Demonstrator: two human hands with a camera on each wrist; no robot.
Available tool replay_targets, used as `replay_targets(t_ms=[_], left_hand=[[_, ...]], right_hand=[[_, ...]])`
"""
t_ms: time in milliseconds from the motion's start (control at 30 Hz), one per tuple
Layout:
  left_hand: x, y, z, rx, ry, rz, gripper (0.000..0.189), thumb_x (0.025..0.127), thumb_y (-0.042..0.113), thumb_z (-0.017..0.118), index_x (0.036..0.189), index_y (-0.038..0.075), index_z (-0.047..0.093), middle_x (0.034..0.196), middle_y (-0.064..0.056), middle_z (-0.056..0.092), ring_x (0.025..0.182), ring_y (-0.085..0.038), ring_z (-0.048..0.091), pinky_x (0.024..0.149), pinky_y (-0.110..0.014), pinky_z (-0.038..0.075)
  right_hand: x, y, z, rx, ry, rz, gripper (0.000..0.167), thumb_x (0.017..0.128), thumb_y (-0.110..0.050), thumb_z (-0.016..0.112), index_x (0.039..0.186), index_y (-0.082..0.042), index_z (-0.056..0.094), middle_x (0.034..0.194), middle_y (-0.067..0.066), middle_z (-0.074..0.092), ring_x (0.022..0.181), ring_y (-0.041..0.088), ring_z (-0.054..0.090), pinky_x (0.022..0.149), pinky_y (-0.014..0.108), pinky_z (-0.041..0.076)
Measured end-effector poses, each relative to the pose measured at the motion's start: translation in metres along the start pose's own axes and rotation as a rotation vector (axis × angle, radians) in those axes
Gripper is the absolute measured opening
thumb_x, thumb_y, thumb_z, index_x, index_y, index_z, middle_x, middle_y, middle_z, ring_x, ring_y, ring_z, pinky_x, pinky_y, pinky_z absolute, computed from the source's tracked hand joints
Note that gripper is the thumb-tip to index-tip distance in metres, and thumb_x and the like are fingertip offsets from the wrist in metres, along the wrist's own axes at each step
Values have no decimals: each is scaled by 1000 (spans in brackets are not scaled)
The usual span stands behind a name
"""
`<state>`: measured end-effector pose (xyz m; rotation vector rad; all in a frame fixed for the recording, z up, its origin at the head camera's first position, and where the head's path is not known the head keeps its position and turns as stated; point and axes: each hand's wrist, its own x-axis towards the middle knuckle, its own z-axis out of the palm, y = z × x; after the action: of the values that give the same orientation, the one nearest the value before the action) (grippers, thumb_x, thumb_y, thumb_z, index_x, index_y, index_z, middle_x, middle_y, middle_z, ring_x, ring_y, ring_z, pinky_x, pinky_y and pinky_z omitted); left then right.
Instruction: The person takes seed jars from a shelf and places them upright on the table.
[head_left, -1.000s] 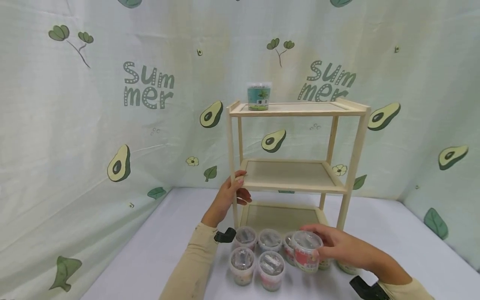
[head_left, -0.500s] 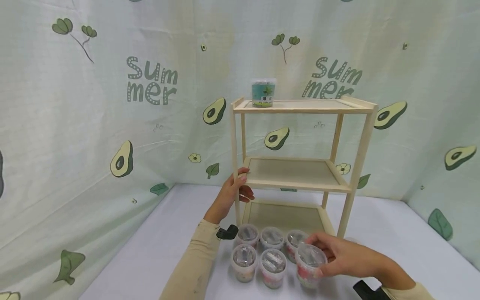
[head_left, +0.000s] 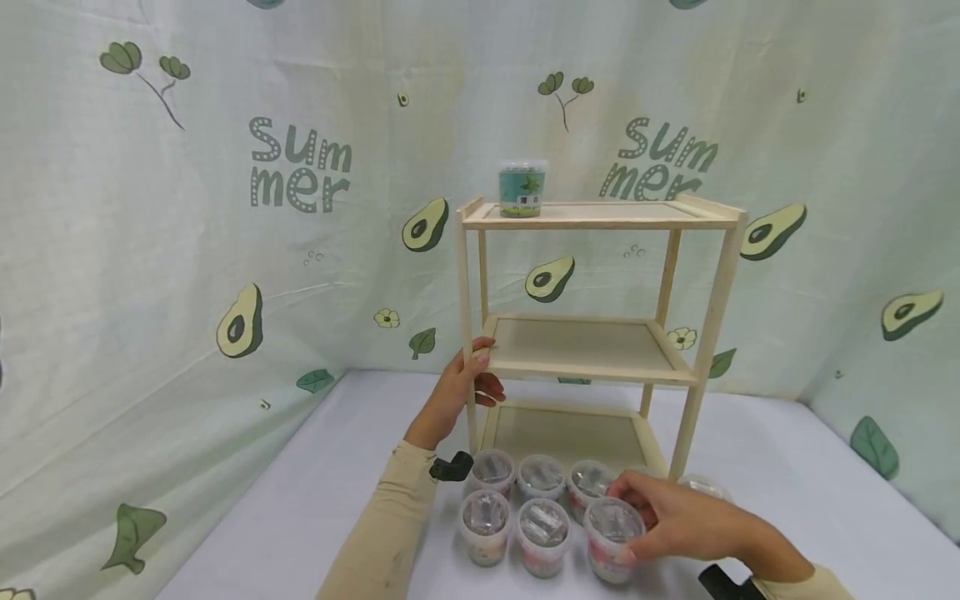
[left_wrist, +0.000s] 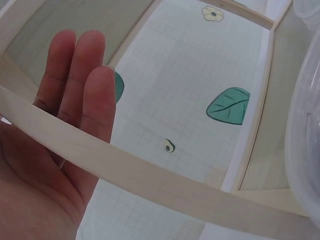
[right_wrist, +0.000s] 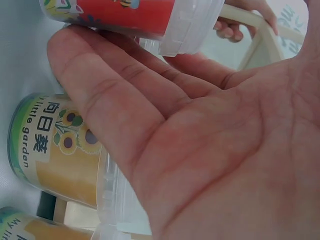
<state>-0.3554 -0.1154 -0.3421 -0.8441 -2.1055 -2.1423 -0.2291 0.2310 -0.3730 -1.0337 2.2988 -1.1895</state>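
Note:
My left hand (head_left: 450, 392) grips the wooden shelf rack (head_left: 577, 368) around its left front post, at the middle tier. In the left wrist view, several fingers (left_wrist: 95, 100) extend past the post. My right hand (head_left: 682, 521) holds a lidded clear plastic tub (head_left: 613, 546) with a red label, between thumb and fingers, at the right end of the front row. The right wrist view shows the red label (right_wrist: 132, 17) above the fingers. Left of the held tub stand two more front-row tubs (head_left: 543, 533); behind them is another row (head_left: 542, 477).
A teal-labelled tub (head_left: 522, 190) stands at the left of the rack's top tier. Another tub (head_left: 705, 485) sits partly hidden behind my right hand. A sunflower-labelled tub (right_wrist: 65, 150) shows in the right wrist view. A printed curtain (head_left: 300, 267) hangs behind the white table (head_left: 315, 483).
My right hand has brought the red-labelled tub forward and down, from above the back row to the right end of the front row. The left hand keeps its grip on the rack.

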Motion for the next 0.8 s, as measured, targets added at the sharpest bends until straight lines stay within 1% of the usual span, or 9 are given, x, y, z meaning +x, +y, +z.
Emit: replay_targets(t_ms=[133, 300, 367, 500, 633, 800], left_hand=[[-1, -1, 0, -4, 1, -3, 48, 105, 43, 47, 147, 20, 42, 88, -16, 65, 79, -26, 70, 75, -42, 57], [-1, 0, 0, -10, -4, 2, 47, 106, 43, 46, 147, 20, 42, 89, -16, 65, 80, -27, 70, 76, -43, 58], [0, 0, 0, -15, -5, 6, 48, 106, 43, 46, 147, 20, 41, 89, -17, 65, 80, -27, 70, 76, -44, 58], [0, 0, 0, -13, -7, 9, 49, 105, 45, 47, 147, 21, 42, 89, -17, 65, 80, -27, 70, 76, -43, 58], [1, 0, -1, -3, -11, 8, 50, 105, 44, 48, 148, 20, 41, 89, -17, 65, 80, -27, 70, 76, -42, 57], [2, -2, 0, -7, -7, 5, 51, 104, 46, 48, 148, 19, 41, 86, -14, 66, 79, -26, 70, 75, -43, 57]], right_hand=[[2, -1, 4, -33, 7, -9, 47, 85, -17, 78, 119, -2, 50, 104, 1, 67, 93, 10, 63, 76, 25, 52], [3, -4, 7, -142, 37, 17, 51, 83, -25, 82, 119, -7, 50, 101, -4, 64, 89, 6, 58, 73, 24, 48], [4, -5, 8, -167, 43, 19, 52, 83, -26, 83, 118, -7, 49, 100, -5, 62, 89, 5, 57, 73, 24, 47], [4, -4, 10, -161, 46, 6, 53, 81, -24, 83, 117, -7, 48, 99, -4, 62, 88, 6, 57, 72, 24, 48], [5, -2, 12, -164, 48, 2, 53, 80, -24, 84, 116, -7, 48, 100, -5, 63, 89, 5, 58, 73, 24, 48], [6, -2, 14, -158, 54, 19, 53, 80, -24, 85, 115, -7, 48, 98, -3, 61, 86, 5, 56, 70, 25, 47]])
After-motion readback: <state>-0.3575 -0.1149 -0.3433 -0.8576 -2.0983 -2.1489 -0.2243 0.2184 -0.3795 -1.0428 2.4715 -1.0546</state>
